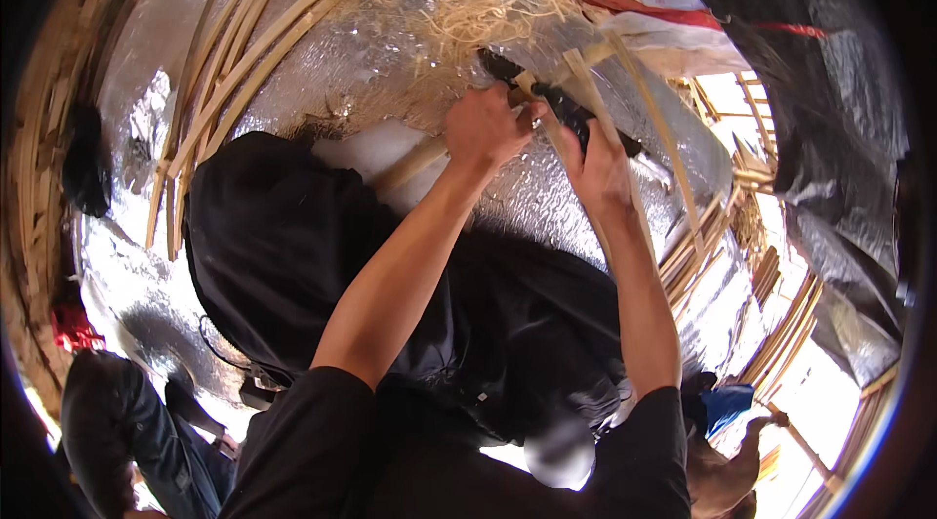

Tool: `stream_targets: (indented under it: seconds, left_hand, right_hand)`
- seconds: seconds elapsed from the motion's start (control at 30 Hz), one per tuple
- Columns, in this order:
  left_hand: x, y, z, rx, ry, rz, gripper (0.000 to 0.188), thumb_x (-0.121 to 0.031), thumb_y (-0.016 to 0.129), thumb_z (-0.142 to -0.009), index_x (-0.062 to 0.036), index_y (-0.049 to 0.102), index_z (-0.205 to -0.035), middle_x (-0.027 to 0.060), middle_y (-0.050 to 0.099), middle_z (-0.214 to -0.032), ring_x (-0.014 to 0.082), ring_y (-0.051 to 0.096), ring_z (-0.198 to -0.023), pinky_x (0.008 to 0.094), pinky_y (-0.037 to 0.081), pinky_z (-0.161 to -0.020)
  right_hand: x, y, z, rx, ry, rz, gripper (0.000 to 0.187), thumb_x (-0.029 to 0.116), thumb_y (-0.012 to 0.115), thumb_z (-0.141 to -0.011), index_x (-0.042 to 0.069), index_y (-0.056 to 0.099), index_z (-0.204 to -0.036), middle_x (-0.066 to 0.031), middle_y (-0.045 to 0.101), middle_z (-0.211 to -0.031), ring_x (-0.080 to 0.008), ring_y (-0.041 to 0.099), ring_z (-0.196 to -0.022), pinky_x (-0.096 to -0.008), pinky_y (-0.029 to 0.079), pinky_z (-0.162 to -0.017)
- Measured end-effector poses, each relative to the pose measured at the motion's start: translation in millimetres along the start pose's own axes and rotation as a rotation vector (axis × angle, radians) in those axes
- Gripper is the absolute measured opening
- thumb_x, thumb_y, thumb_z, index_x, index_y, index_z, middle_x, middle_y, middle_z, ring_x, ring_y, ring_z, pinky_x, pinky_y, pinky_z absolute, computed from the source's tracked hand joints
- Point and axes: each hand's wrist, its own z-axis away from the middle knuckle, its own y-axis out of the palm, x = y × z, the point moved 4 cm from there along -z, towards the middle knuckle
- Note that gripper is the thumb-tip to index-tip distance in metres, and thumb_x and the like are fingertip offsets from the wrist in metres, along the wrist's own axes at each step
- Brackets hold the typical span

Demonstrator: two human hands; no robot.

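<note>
My left hand [483, 131] is closed in front of me, its fingers around a flat bamboo strip [410, 164] whose lower part shows beneath my wrist. Close beside it, my right hand [600, 172] is closed on a long black object [569, 113], whose kind I cannot make out. That object slants from above my left fingers down past my right hand. Another pale bamboo strip [584, 80] stands against my right fingers and runs down behind my right forearm. Where the strips meet the black object is partly hidden by my fingers.
Shiny silver sheeting [381, 41] covers the ground. Long bamboo strips [264, 26] lie at the left, with tangled shavings [498, 11] at the far side. A white sack [654, 16] and dark plastic sheet [830, 80] stand right. Other people's limbs [146, 431] show at the lower edges.
</note>
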Motion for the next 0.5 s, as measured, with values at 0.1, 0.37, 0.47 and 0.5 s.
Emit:
stream_targets:
  seconds: [0.1,0.37,0.47,0.5]
  left_hand:
    - [-6.6,-4.8,-9.9,0.004,-0.021,-0.103,0.055,-0.060,0.076,-0.088,-0.0056,0.074,-0.094,0.0191,0.075,-0.080,0.0388,0.076,-0.076,0.0499,0.061,-0.069]
    - [4.3,-1.9,2.6,0.031,0.034,-0.193,0.049,-0.059,0.077,-0.088,-0.0107,0.075,-0.095,0.0145,0.075,-0.079,0.0352,0.076,-0.075,0.0484,0.060,-0.066]
    - [-9.6,1.1,3.4,0.063,0.007,-0.192,0.054,-0.062,0.074,-0.090,-0.0079,0.073,-0.090,0.0137,0.075,-0.078,0.0344,0.076,-0.074,0.0468,0.060,-0.065]
    - [-7.7,2.3,8.1,0.036,0.030,-0.188,0.054,-0.061,0.074,-0.090,-0.0074,0.073,-0.090,0.0140,0.075,-0.077,0.0346,0.076,-0.072,0.0468,0.060,-0.064]
  right_hand:
    - [13.9,-9.6,-16.1,0.051,0.085,-0.035,0.033,0.030,0.058,-0.108,-0.002,0.065,-0.103,-0.0222,0.071,-0.080,-0.0349,0.072,-0.069,-0.0478,0.055,-0.062]
    - [-15.6,-20.2,-4.3,0.113,0.167,-0.017,0.037,0.033,0.071,-0.101,-0.002,0.064,-0.113,-0.0205,0.069,-0.076,-0.0415,0.075,-0.076,-0.0519,0.057,-0.068]
    - [-26.5,-11.5,8.5,0.171,0.044,0.090,0.037,0.033,0.071,-0.101,-0.001,0.063,-0.113,-0.0193,0.071,-0.078,-0.0409,0.075,-0.075,-0.0517,0.058,-0.068]
    - [-27.4,5.4,2.7,0.455,0.076,0.226,0.036,0.032,0.072,-0.100,-0.001,0.062,-0.112,-0.0190,0.071,-0.079,-0.0393,0.075,-0.074,-0.0516,0.058,-0.068]
